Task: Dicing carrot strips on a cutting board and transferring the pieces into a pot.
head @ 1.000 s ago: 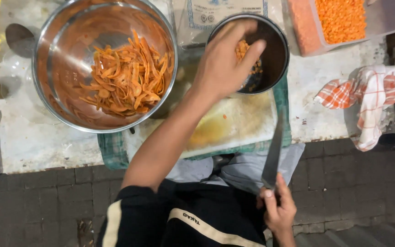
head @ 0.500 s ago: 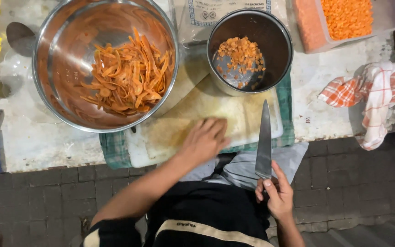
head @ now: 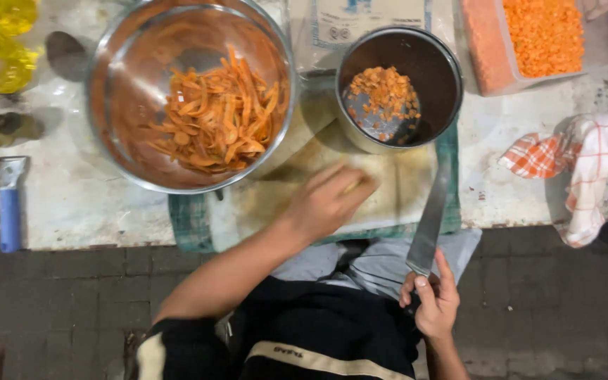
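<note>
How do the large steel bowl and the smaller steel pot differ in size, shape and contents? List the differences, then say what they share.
The large steel bowl is wider and shallower, with curved sides; the smaller steel pot is narrower, with straighter walls. The bowl holds long orange strips; the pot holds small diced orange pieces. The bowl sits left of the cutting board, the pot at its far edge. Both are shiny metal, round, upright and only partly filled.
</note>
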